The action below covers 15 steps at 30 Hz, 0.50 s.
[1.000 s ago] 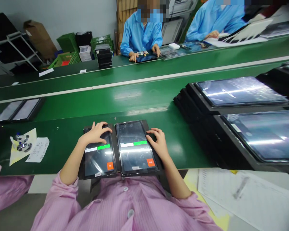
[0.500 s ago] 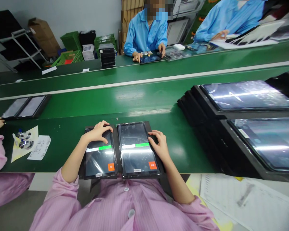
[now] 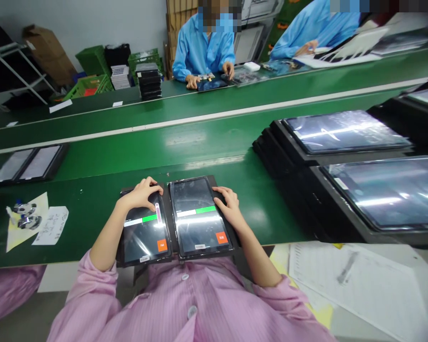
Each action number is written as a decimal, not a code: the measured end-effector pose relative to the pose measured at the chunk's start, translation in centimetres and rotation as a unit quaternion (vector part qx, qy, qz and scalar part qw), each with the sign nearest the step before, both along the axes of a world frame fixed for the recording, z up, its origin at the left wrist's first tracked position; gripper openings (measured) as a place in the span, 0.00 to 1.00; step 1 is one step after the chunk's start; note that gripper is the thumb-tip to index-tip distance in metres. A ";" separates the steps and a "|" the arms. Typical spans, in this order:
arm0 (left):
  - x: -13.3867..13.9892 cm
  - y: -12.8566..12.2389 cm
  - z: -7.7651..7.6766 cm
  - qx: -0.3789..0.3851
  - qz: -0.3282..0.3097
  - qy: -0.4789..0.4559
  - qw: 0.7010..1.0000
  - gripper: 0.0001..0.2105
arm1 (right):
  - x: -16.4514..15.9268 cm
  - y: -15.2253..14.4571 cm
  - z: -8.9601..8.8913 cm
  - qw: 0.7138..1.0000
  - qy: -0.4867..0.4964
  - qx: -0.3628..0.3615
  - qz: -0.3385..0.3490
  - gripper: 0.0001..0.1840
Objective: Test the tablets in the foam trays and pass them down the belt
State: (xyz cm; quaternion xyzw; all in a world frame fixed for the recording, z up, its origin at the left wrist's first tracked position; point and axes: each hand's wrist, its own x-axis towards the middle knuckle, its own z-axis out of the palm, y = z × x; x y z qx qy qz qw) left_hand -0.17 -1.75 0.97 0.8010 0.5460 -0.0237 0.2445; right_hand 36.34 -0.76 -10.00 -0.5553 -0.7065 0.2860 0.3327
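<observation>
Two tablets in dark trays lie side by side at the bench edge before me, screens lit with a green-and-white bar and an orange square. My left hand reaches over the left tablet, fingers bent at its upper right edge and thumb on the screen beside a small slider. Along the upper right edge of the right tablet, my right hand has its fingers curled against the side. Both tablets rest on their trays, not lifted. The undersides of my fingers are hidden.
Stacked trays with tablets stand at the right. A paired tray of tablets lies far left, near a yellow sheet with metal parts and a handwritten note. Across the bench, a person in blue handles a dark panel.
A small slider has appeared on the left tablet's screen near my left thumb. The whole view has shifted slightly, while my hands stay at the tablets. The neighbour's hand at far left has left view.
</observation>
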 end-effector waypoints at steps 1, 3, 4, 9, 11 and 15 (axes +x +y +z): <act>0.0 0.1 0.0 0.001 -0.004 0.001 1.000 0.26 | 0.0 0.0 0.2 1.000 0.001 -0.007 0.001 0.21; 0.0 0.2 0.0 0.005 -0.015 0.006 1.000 0.26 | 0.1 0.1 0.4 1.000 0.006 -0.020 0.005 0.21; 0.1 0.3 0.0 0.007 -0.020 0.010 1.000 0.26 | 0.1 0.2 0.5 1.000 0.009 -0.026 0.007 0.21; 0.2 0.3 -0.1 0.019 -0.014 0.007 1.000 0.27 | 0.0 0.4 0.6 0.999 -0.002 -0.033 0.009 0.21; -0.6 -0.2 -0.3 0.028 -0.010 -0.016 0.999 0.31 | 0.0 0.4 0.5 1.000 -0.012 -0.016 0.012 0.21; -4.6 -2.2 -1.3 0.078 0.058 -0.059 0.994 0.27 | 0.0 0.2 0.1 1.000 0.010 0.011 0.005 0.22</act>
